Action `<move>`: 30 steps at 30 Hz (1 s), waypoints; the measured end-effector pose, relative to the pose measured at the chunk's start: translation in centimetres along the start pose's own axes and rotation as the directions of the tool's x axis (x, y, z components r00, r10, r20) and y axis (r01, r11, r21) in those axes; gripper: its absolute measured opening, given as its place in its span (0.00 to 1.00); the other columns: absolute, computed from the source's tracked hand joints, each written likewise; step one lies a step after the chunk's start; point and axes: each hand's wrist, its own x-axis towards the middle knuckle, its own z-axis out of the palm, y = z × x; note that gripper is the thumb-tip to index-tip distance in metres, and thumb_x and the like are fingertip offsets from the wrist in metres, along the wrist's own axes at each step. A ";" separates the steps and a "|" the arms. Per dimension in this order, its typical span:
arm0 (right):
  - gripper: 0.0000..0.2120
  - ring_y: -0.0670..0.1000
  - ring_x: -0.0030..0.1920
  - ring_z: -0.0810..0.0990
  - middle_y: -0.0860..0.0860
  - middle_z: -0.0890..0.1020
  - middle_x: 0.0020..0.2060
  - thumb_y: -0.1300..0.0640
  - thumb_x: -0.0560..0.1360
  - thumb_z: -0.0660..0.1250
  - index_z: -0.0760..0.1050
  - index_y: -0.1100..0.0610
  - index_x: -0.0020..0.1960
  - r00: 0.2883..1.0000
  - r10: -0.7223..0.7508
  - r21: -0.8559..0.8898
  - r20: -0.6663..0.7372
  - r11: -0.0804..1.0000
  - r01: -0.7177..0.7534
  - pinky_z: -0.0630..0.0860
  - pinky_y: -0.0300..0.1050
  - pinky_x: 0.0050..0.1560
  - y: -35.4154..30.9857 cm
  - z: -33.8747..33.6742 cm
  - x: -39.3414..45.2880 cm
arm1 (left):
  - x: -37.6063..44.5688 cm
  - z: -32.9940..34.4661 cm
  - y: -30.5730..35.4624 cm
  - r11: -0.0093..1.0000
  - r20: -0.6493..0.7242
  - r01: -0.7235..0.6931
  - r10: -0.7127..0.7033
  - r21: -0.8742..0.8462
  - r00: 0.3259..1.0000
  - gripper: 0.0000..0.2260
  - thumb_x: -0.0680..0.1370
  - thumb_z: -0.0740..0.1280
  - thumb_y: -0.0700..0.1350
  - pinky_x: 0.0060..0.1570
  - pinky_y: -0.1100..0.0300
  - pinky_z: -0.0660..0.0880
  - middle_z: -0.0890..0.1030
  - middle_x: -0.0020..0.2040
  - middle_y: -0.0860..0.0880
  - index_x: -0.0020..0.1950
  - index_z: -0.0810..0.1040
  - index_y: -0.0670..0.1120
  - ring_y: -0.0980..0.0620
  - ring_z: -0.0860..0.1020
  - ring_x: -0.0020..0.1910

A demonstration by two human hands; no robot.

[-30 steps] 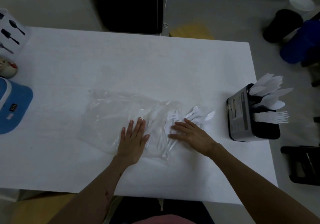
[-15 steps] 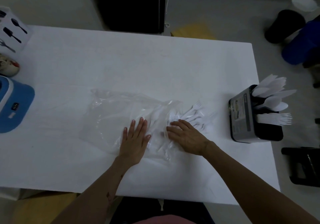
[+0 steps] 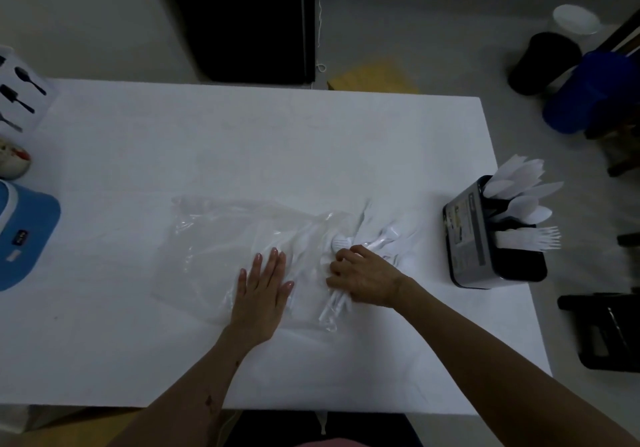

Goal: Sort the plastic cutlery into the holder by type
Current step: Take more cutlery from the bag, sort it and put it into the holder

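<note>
Fingers point(image 3: 341, 256) of the right hand point(image 3: 363, 278) have now curled onto the loose cutlery point(image 3: 375, 238) spilling from the bag point(image 3: 221, 238) mid-surface, so a grab's starting. Left hand point(image 3: 261, 289) stays flat on the bag; holder point(image 3: 491, 238) waits at the right edge.

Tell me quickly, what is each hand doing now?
Left hand: open, flat on the plastic bag.
Right hand: fingers curled round loose white cutlery.
</note>
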 end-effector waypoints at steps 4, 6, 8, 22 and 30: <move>0.14 0.55 0.47 0.80 0.50 0.80 0.44 0.56 0.64 0.75 0.79 0.49 0.49 0.999 -0.002 0.000 -0.052 1.000 0.002 0.77 0.46 0.44 0.4 0.3 -0.7 | 0.0 -0.2 0.0 1.000 0.008 0.011 -0.012 0.014 1.000 0.33 0.78 0.31 0.63 0.73 0.44 0.51 0.48 0.79 0.55 0.79 0.48 0.52 0.49 0.48 0.78; 0.12 0.55 0.49 0.80 0.51 0.80 0.45 0.58 0.67 0.72 0.77 0.50 0.50 0.992 0.011 0.040 -0.126 0.999 -0.006 0.78 0.47 0.46 0.8 0.8 -1.3 | 0.0 -0.3 0.1 1.000 0.004 0.013 -0.013 0.022 1.000 0.32 0.79 0.32 0.63 0.72 0.44 0.52 0.49 0.79 0.54 0.79 0.50 0.52 0.48 0.50 0.78; 0.10 0.56 0.53 0.80 0.52 0.81 0.48 0.60 0.72 0.67 0.74 0.52 0.52 0.979 0.004 0.084 -0.204 0.996 0.013 0.78 0.50 0.50 1.4 1.5 -2.2 | -0.1 -0.2 -0.1 1.000 -0.001 0.001 -0.001 0.025 1.000 0.33 0.77 0.30 0.64 0.73 0.45 0.48 0.45 0.79 0.55 0.79 0.47 0.53 0.49 0.46 0.78; 0.20 0.58 0.67 0.74 0.58 0.77 0.65 0.60 0.70 0.66 0.78 0.60 0.62 0.910 0.355 0.313 -0.212 0.907 -0.281 0.70 0.55 0.70 0.2 2.4 -6.0 | -0.3 -3.1 0.4 0.993 -0.244 0.059 -0.083 -0.103 0.966 0.28 0.83 0.44 0.57 0.70 0.49 0.63 0.66 0.74 0.44 0.71 0.70 0.42 0.43 0.65 0.73; 0.18 0.45 0.44 0.77 0.46 0.81 0.42 0.38 0.76 0.64 0.78 0.54 0.46 0.646 0.751 0.820 0.138 0.279 -0.500 0.73 0.36 0.47 -4.1 -1.6 0.0 | -0.6 -6.5 0.9 0.772 -0.507 0.431 -0.633 -0.468 0.585 0.22 0.71 0.74 0.47 0.52 0.44 0.69 0.72 0.58 0.37 0.60 0.70 0.39 0.36 0.71 0.57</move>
